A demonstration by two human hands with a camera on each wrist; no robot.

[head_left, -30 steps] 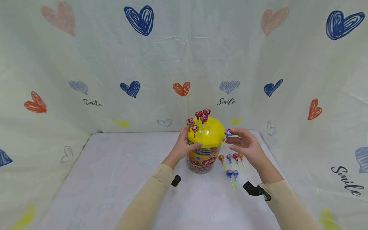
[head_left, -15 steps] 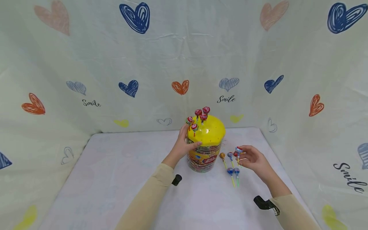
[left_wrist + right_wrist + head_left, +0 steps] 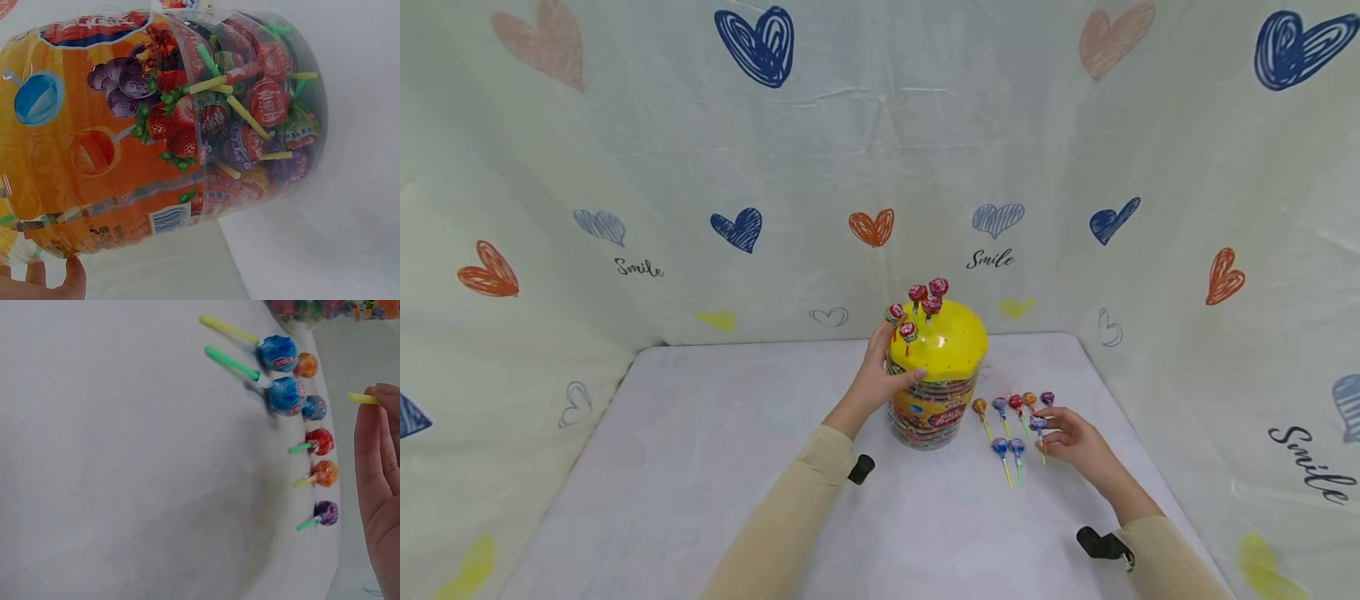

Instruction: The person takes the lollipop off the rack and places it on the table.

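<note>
A clear candy jar [image 3: 931, 421] with a domed yellow lid [image 3: 958, 337] stands upright on the table; several red-wrapped lollipops [image 3: 932, 306] stick out of the lid's left part. My left hand [image 3: 880, 375] grips the jar's upper left side, thumb across the front. In the left wrist view, the jar [image 3: 156, 125] shows lollipops packed inside, and fingertips [image 3: 74, 275] touch its wall. My right hand [image 3: 1075, 442] pinches a blue-wrapped lollipop [image 3: 1037, 423] above the table, right of the loose ones. The right wrist view shows its yellow stick [image 3: 362, 398] between thumb and finger.
Right of the jar, a row of loose lollipops lies on the white table [image 3: 700, 467]: orange [image 3: 980, 406], blue, red [image 3: 1016, 402], orange and purple [image 3: 1047, 398]. Two blue lollipops [image 3: 1000, 447] lie in front of that row. A heart-printed curtain [image 3: 820, 167] hangs behind.
My right hand has carried the blue lollipop away from beside the lid, down and right to the loose lollipops' right side. The left hand keeps its grip on the jar.
</note>
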